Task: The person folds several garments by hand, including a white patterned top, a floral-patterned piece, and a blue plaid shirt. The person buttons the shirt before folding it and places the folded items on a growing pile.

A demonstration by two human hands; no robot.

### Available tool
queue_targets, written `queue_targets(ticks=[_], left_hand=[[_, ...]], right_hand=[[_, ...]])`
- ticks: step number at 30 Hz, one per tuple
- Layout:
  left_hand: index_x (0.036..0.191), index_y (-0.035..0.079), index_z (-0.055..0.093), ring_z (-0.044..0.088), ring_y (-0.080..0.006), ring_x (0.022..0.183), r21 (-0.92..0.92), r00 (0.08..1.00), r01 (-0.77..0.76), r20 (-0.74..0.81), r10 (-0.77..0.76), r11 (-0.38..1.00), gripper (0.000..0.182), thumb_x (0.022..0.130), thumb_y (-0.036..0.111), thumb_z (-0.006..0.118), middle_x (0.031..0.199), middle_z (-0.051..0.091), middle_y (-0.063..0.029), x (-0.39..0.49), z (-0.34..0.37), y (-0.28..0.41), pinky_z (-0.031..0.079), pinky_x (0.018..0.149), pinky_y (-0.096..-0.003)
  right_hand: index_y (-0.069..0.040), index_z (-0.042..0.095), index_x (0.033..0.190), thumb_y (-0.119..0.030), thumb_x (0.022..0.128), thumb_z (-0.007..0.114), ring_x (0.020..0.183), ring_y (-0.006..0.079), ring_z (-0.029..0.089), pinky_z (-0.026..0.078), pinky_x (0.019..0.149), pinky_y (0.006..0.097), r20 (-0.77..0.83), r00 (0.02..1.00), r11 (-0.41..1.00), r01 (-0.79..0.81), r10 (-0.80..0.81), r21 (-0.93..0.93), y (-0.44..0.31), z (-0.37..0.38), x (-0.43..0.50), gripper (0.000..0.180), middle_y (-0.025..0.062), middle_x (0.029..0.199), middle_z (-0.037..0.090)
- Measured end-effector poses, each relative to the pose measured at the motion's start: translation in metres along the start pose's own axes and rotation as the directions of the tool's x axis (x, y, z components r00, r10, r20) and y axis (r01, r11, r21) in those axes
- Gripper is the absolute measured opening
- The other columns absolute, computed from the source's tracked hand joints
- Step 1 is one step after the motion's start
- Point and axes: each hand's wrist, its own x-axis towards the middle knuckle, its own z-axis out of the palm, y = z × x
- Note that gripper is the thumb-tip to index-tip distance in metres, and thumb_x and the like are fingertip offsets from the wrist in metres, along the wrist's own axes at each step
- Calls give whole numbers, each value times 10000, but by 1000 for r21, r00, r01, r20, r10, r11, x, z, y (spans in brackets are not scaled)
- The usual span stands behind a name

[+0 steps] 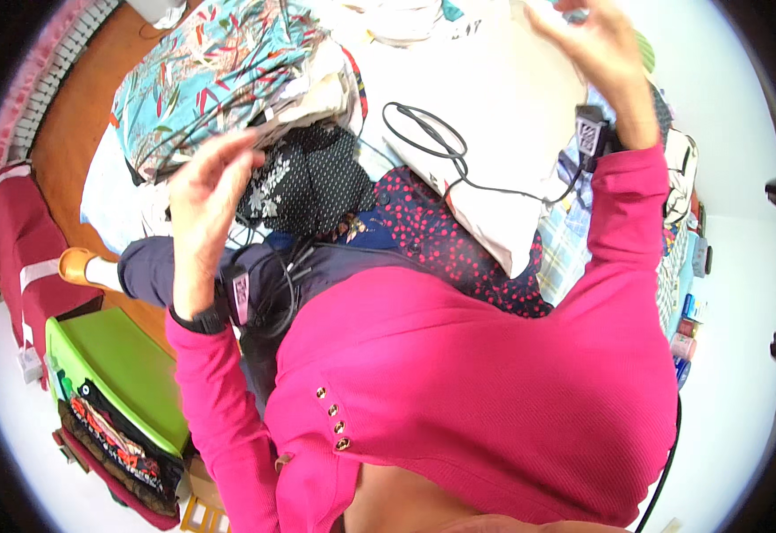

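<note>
My left hand (205,183) is raised above the near edge of a folded teal fabric (181,106) with a red leaf print, fingers apart, holding nothing. A black garment (308,180) with white dots and pale flowers lies just right of it. My right hand (594,53) is lifted over the far right side of a large white fabric piece (481,73) that bears dark marks. Its thumb and fingers are spread with nothing seen between them; the fingertips reach the top rim. A navy garment (421,233) with red dots lies partly under the white fabric.
A black cable (458,156) loops over the white fabric to a device (589,136) on my right wrist. Another device (240,296) sits at my left wrist. To the left stand a green storage box lid (121,366) and a dark red fabric container (35,246).
</note>
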Motion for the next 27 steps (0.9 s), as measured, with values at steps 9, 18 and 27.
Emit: queue_targets(ticks=[9,18,27], left_hand=[[1227,-15,680,677,-106,928,-95,980,160,-105,-169,983,252,992,69,648,1018,722,-61,-74,-12,-41,509,798,-234],[1232,-19,676,697,-126,940,-94,969,141,-192,-157,986,250,1000,67,641,1070,729,-74,-94,-29,-45,541,805,-243],[1258,-4,676,704,-153,967,-114,961,166,-206,-186,980,266,1002,65,653,1166,716,-84,-91,-33,-50,555,804,-264]], right_hand=[[-32,743,988,-474,803,722,881,353,720,545,798,459,131,873,863,-423,470,-276,103,7,-61,480,173,903,745],[57,723,955,-138,946,646,731,152,671,545,639,298,-415,837,933,-291,356,213,224,-30,-11,210,89,858,734],[-27,681,909,-376,777,849,587,154,529,362,487,342,-445,167,470,-443,880,763,345,-14,-84,409,39,736,593]])
